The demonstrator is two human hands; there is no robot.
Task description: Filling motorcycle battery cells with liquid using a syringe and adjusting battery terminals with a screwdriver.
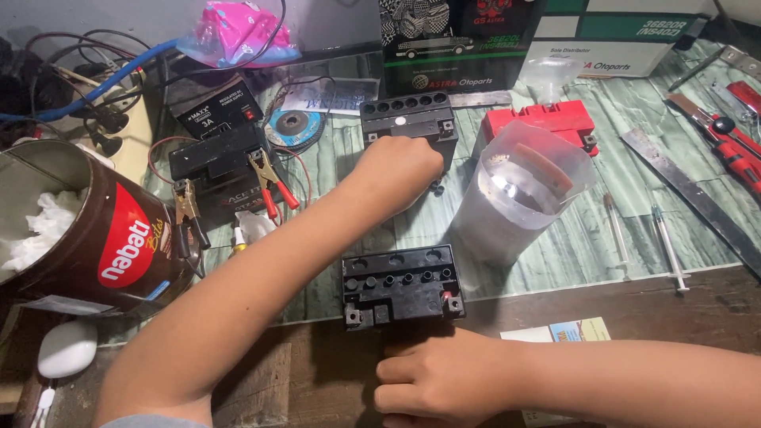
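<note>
A small black battery (402, 285) with a row of open filler holes along its top is seen standing near the table (571, 254) front edge. The right hand (444, 379) is rested just before it, fingers curled together, gripping nothing. The left hand (400, 170) is stretched to a second black battery (411, 119) farther back, fingers closed at its front edge.

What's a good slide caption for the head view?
Left hand reaches a far black battery; right hand rests beside a near one.
</note>
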